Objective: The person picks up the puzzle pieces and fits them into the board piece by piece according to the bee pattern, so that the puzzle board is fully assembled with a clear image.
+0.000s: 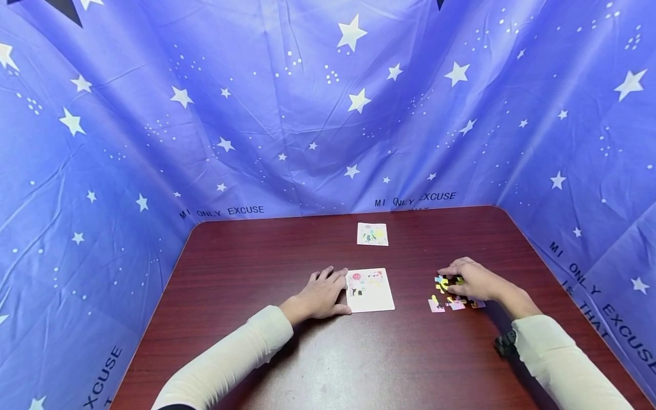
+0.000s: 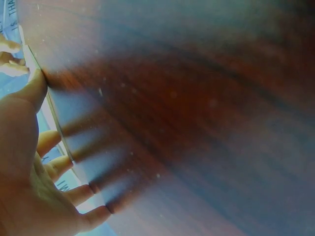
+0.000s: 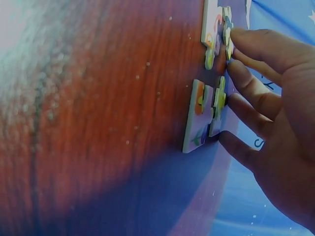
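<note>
A white square puzzle board [image 1: 376, 297] lies mid-table, with a few printed pieces in its upper and left part. Against its left edge rests my left hand [image 1: 324, 293], fingers spread, thumb at the lower corner; the left wrist view also shows this hand [image 2: 29, 172] along the board's edge. To the right, my right hand [image 1: 474, 280] is over a cluster of loose jigsaw pieces [image 1: 456, 303], partly covering them. In the right wrist view the fingertips of the right hand [image 3: 268, 93] touch upright-looking colourful pieces [image 3: 199, 115]; whether one is pinched is unclear.
A small printed picture card [image 1: 372, 234] lies beyond the board near the table's back. The dark red table [image 1: 328, 364] is bordered behind and at both sides by a blue curtain with white stars [image 1: 307, 85].
</note>
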The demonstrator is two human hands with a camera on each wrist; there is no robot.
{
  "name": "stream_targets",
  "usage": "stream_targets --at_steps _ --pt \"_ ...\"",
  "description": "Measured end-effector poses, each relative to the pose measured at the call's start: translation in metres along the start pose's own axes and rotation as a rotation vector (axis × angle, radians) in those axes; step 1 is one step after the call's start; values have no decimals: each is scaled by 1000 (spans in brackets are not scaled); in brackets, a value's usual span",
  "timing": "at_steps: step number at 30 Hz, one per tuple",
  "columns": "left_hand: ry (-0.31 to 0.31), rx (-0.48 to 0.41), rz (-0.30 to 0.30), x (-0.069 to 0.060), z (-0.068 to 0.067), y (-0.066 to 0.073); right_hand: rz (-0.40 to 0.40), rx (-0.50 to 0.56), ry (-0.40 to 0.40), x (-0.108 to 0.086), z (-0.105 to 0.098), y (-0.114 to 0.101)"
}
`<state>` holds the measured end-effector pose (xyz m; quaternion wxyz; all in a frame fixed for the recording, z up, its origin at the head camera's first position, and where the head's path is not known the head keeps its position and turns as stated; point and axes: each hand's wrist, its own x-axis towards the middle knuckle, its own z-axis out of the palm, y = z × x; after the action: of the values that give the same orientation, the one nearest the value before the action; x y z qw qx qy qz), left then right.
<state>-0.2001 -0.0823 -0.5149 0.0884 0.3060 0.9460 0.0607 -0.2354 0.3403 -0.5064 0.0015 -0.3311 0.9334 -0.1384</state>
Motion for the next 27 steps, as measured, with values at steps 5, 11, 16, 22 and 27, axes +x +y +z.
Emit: stream_targets --at_steps 5,11,16,22,27 --pt "2 -6 -1 0 0 0 19 -18 4 1 3 1" --pt "1 -16 -4 0 0 -2 26 -38 55 2 10 1" --pt "-2 -11 -5 0 1 -2 23 -41 61 3 10 1" --pt "1 -11 0 1 3 -2 18 -40 83 3 11 0" --pt "-2 -17 -1 1 1 -1 -47 -21 127 7 12 -1"
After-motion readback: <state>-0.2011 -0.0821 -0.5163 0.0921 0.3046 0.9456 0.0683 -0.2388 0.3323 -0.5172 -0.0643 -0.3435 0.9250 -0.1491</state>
